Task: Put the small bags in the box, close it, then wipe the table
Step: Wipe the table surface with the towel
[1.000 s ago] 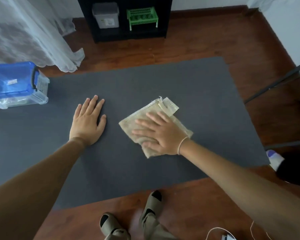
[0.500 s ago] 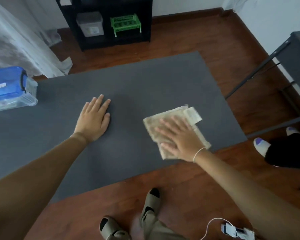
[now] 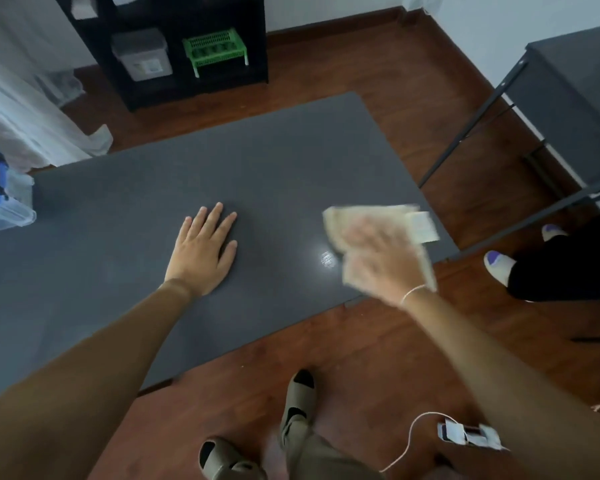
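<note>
I am pressing my right hand [image 3: 381, 261], fingers spread flat, on the cloth [image 3: 368, 220] at the bench [image 3: 291, 161] corner; left hand [image 3: 201, 251] is bracing, fingers splayed. Overlapping strokes, even pressure.

Box [image 3: 4, 199] at table's [image 3: 274, 161] left edge, cloth [image 3: 368, 220] right.

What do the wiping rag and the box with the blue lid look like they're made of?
The rag looks like soft woven cloth, beige and matte: it creases under the right hand, though motion blur hides its weave. The box looks like hard plastic, with a see-through glossy body and a translucent blue lid.
</note>
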A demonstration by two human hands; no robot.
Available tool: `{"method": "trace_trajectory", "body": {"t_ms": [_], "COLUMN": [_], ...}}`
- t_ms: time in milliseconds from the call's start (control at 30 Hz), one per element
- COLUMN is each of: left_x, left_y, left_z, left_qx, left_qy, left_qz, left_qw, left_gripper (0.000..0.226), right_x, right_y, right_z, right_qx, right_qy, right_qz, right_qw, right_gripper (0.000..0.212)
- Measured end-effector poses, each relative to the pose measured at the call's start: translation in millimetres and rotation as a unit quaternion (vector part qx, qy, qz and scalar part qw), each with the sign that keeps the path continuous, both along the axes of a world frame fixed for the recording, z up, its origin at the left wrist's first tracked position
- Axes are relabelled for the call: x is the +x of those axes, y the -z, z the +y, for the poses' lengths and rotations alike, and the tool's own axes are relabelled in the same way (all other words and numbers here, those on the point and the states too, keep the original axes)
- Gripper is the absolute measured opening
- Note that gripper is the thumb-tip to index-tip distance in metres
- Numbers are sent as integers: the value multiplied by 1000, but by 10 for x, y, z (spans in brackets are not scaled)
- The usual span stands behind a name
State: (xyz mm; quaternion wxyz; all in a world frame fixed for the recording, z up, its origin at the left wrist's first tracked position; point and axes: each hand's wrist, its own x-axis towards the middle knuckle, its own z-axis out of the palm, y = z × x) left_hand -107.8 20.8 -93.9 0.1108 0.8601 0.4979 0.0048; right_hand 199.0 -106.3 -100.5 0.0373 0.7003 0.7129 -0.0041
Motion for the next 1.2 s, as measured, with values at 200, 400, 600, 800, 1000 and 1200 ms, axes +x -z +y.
{"method": "trace_trajectory", "body": {"t_ms": [200,400,600,800,1000,1200], "left_x": [-4,1,-51,-41,41,79], "left_y": [33,11,-25,-80,-72,-34], "left_z": [-17,-34,23,49,241,276], "left_qx": [13,6,-17,2,3,-1], "left_qy": [-2,-4,7,7,-10,-22], "left_qz": [1,4,-7,-3,5,12], "left_qw": [1000,1000,1000,1000,1000,1000], "left_gripper": [52,56,51,61,60,60], "right_x": [275,-1132,-305,-302,-42,274], "right_y": [-13,-40,-27,35,45,-16], "right_z": [268,49,291,669,442,1327], "right_qx": [-17,-66,-27,-56,-38,-24], "right_qy": [348,-31,138,246,177,258], "right_qz": [97,215,189,116,87,105], "right_qw": [932,974,972,961,980,960], "right_gripper": [52,48,57,73,62,71]}}
